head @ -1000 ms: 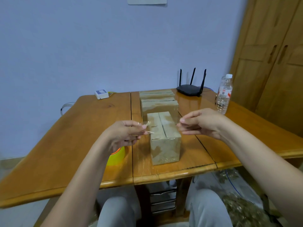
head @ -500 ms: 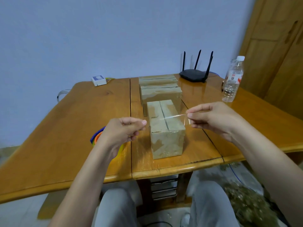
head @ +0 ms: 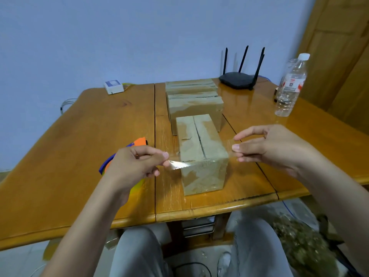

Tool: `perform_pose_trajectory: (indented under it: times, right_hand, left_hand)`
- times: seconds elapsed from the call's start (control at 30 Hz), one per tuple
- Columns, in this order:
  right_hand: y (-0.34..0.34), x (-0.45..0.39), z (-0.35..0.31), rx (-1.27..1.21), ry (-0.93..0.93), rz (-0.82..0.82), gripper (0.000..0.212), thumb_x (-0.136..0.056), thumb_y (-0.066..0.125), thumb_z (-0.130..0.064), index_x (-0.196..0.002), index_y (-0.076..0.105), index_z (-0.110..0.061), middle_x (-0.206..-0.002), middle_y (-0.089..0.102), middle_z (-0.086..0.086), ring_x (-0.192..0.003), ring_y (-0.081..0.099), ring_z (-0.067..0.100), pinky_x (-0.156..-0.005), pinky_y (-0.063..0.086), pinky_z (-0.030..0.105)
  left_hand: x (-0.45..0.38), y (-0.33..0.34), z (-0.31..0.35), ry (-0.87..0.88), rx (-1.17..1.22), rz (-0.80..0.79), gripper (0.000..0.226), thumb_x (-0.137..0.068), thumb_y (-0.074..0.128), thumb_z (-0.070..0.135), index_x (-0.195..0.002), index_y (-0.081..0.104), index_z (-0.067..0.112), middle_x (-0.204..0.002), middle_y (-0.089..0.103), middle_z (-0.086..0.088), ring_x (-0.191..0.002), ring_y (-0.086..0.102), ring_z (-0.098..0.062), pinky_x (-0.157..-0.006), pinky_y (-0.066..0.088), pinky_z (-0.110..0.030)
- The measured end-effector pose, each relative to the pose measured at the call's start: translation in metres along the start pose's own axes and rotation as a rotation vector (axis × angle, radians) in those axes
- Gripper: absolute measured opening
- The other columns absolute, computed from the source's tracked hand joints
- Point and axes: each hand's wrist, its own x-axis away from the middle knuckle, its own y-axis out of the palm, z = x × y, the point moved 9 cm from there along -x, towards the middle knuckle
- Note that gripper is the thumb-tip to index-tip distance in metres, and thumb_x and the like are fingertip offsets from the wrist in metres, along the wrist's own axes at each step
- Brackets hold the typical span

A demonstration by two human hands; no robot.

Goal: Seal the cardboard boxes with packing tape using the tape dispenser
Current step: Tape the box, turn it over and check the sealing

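- One wooden table (head: 79, 148) filled most of the view, a seam running from 12 to 6 o'clock down its middle.
- Three boxes (head: 194, 107) stood in a row along that seam; the near box (head: 201, 154) sat at the centre with its top flaps meeting in an open slit, the other two behind it toward 12 o'clock.
- The left hand (head: 133, 168), at 9 o'clock of the near box, pinched one end of a clear tape strip (head: 176, 163) between thumb and fingers.
- The right hand (head: 267, 146), at 3 o'clock of the box, pinched the other end; the strip stretched between them across the box's near top edge.
- The dispenser (head: 127, 154), orange and blue, lay on the table at 9 o'clock, mostly hidden behind the left hand.
- A router (head: 237, 81) stood at 1 o'clock.
- A bottle (head: 289, 86) stood upright at 2 o'clock.
- A small white device (head: 113, 87) lay at 11 o'clock by the far edge.
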Motion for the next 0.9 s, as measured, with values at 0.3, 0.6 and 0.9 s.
perform_pose_trajectory:
  times: [0.3,0.6,0.9]
  right_hand:
    - [-0.002,-0.007,0.008,-0.073,0.061,-0.041,0.039,-0.067,0.079,-0.004,-0.104,0.070,0.002,-0.087,0.076,0.017,-0.075,0.075,0.019,-0.063,0.060,0.024]
    - [0.000,-0.011,0.024,-0.143,0.149,-0.081,0.038,-0.069,0.077,-0.001,-0.105,0.070,0.005,-0.089,0.076,0.019,-0.072,0.074,0.018,-0.061,0.060,0.024]
    - [0.002,-0.012,0.031,-0.195,0.201,-0.106,0.037,-0.067,0.077,-0.005,-0.103,0.071,0.005,-0.086,0.076,0.018,-0.071,0.074,0.018,-0.060,0.060,0.024]
  left_hand:
    - [-0.002,0.002,0.000,-0.015,-0.013,-0.025,0.010,-0.086,0.075,0.019,-0.084,0.080,0.012,-0.083,0.076,-0.008,-0.053,0.051,-0.010,-0.061,0.046,-0.026]
    - [-0.006,0.000,-0.001,-0.038,0.003,0.000,0.011,-0.084,0.076,0.022,-0.080,0.081,0.012,-0.085,0.077,-0.008,-0.050,0.044,-0.011,-0.051,0.043,-0.018]
    - [-0.007,0.001,-0.004,-0.060,0.000,-0.013,0.011,-0.083,0.076,0.022,-0.079,0.081,0.012,-0.087,0.077,-0.009,-0.052,0.042,-0.013,-0.053,0.042,-0.020]
